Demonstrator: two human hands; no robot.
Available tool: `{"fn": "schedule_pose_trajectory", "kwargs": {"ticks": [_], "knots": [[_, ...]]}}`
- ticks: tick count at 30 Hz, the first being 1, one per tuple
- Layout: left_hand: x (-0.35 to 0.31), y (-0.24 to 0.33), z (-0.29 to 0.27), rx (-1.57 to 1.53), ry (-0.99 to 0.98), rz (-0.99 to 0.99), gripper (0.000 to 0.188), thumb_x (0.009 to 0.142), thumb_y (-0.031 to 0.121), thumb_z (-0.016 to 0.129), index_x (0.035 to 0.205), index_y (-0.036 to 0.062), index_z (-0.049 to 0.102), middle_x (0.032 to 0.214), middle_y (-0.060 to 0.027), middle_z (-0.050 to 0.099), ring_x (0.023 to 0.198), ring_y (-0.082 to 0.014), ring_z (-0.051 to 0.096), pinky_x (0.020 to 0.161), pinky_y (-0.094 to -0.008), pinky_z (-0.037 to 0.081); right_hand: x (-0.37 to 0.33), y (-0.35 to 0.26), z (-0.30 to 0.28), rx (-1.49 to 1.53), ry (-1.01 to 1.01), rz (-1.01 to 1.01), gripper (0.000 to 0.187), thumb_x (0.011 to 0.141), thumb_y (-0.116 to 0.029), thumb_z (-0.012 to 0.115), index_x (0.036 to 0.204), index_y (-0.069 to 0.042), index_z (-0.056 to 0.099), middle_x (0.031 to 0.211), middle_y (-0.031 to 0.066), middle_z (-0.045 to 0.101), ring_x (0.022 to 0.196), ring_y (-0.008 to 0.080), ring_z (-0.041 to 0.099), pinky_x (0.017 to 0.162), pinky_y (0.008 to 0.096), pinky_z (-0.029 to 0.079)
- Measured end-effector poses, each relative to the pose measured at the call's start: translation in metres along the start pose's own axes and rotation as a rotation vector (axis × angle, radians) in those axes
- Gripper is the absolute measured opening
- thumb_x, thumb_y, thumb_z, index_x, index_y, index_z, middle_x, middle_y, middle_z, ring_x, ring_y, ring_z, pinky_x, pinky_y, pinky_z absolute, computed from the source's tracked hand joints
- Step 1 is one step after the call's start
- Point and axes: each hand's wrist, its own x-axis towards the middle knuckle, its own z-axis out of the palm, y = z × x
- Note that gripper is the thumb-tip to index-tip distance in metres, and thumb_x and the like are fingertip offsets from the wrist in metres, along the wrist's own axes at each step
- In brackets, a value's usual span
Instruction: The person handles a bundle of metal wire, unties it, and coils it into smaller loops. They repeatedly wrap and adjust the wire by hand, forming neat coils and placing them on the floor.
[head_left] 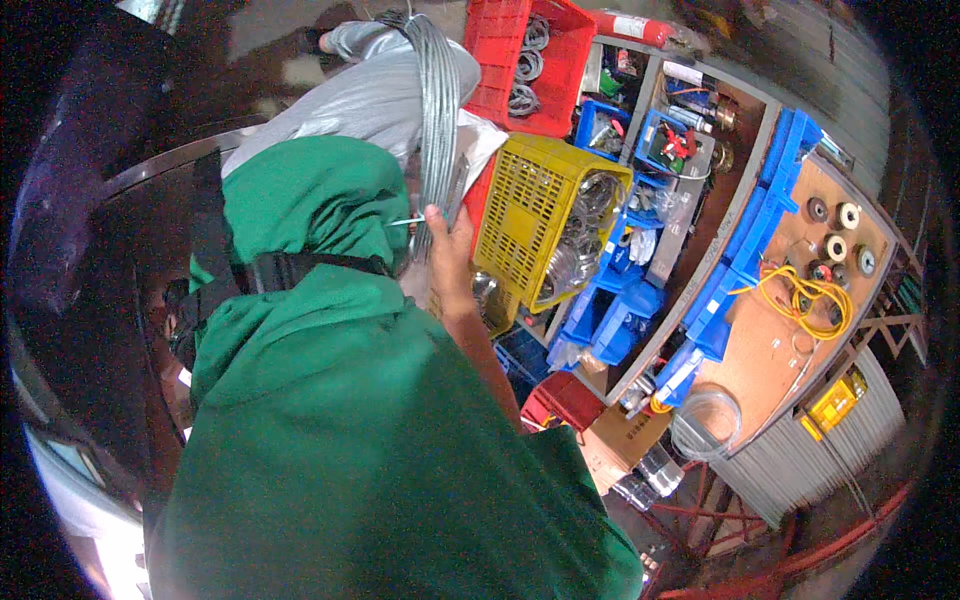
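My right hand [450,245] is closed around the lower part of a long bundle of grey wire [437,110], its thumb pointing up along the strands. A thin white strip [407,221] sticks out leftward beside the thumb; I cannot make out what it is. The bundle hangs over grey trousers [350,95] and its lower end disappears behind green cloth [320,195]. My left hand does not show. A green garment [390,450] with a black strap [310,270] fills the lower middle and hides much of the area.
To the right stand a yellow crate [530,200] of coiled wire and a red crate [500,85] with more coils. Behind them are blue bins [625,320] with small parts. A brown bench [740,350] carries tape rolls and a yellow cord [810,305]. A red cylinder [630,28] lies beyond.
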Motion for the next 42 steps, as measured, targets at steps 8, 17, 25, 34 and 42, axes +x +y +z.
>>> {"fn": "schedule_pose_trajectory", "kwargs": {"ticks": [8,17,25,34,42], "knots": [[-0.001,0.007,-0.004,0.035,0.004,-0.049,0.057,0.099,0.050,0.052,0.137,0.0075,0.058,0.121,-0.0069,0.064,0.109,-0.0204,0.059,0.098,-0.0350,0.046,0.010,0.002,0.002,0.003,-0.021,0.143,0.044,0.088,-0.023,0.072,0.123,0.000,0.057,0.108,0.0100,0.066,0.097,0.0217,0.061,0.092,0.0364,0.047],[-0.002,0.014,-0.009,0.054,0.021,-0.046,0.056,0.099,0.049,0.052,0.136,0.0076,0.059,0.119,-0.0063,0.064,0.106,-0.0197,0.059,0.096,-0.0348,0.046,0.023,0.007,-0.001,-0.027,-0.071,0.128,0.041,0.087,-0.020,0.073,0.120,-0.001,0.058,0.105,0.0079,0.066,0.094,0.0194,0.061,0.089,0.0345,0.049],[-0.007,0.021,-0.017,0.094,0.044,-0.001,0.055,0.099,0.048,0.052,0.135,0.0076,0.059,0.116,-0.0057,0.065,0.103,-0.0190,0.060,0.094,-0.0345,0.047,0.022,0.003,0.000,0.012,-0.092,0.030,0.038,0.088,-0.023,0.074,0.116,-0.001,0.060,0.101,0.0070,0.067,0.089,0.0184,0.062,0.085,0.0338,0.050],[-0.024,0.053,-0.030,0.252,0.100,0.116,0.054,0.099,0.048,0.052,0.135,0.0077,0.060,0.113,-0.0050,0.066,0.100,-0.0182,0.060,0.093,-0.0342,0.048,0.023,0.043,-0.006,0.124,-0.030,0.036,0.043,0.092,-0.037,0.069,0.112,0.001,0.063,0.100,0.0105,0.068,0.092,0.0224,0.062,0.087,0.0367,0.048],[-0.072,0.149,-0.029,0.539,0.201,0.353,0.054,0.099,0.047,0.052,0.134,0.0078,0.060,0.111,-0.0045,0.066,0.097,-0.0175,0.060,0.091,-0.0340,0.048,0.018,0.025,-0.004,0.059,0.057,-0.038,0.039,0.093,-0.038,0.069,0.109,-0.003,0.064,0.097,0.0117,0.069,0.090,0.0228,0.062,0.086,0.0368,0.048]]}}
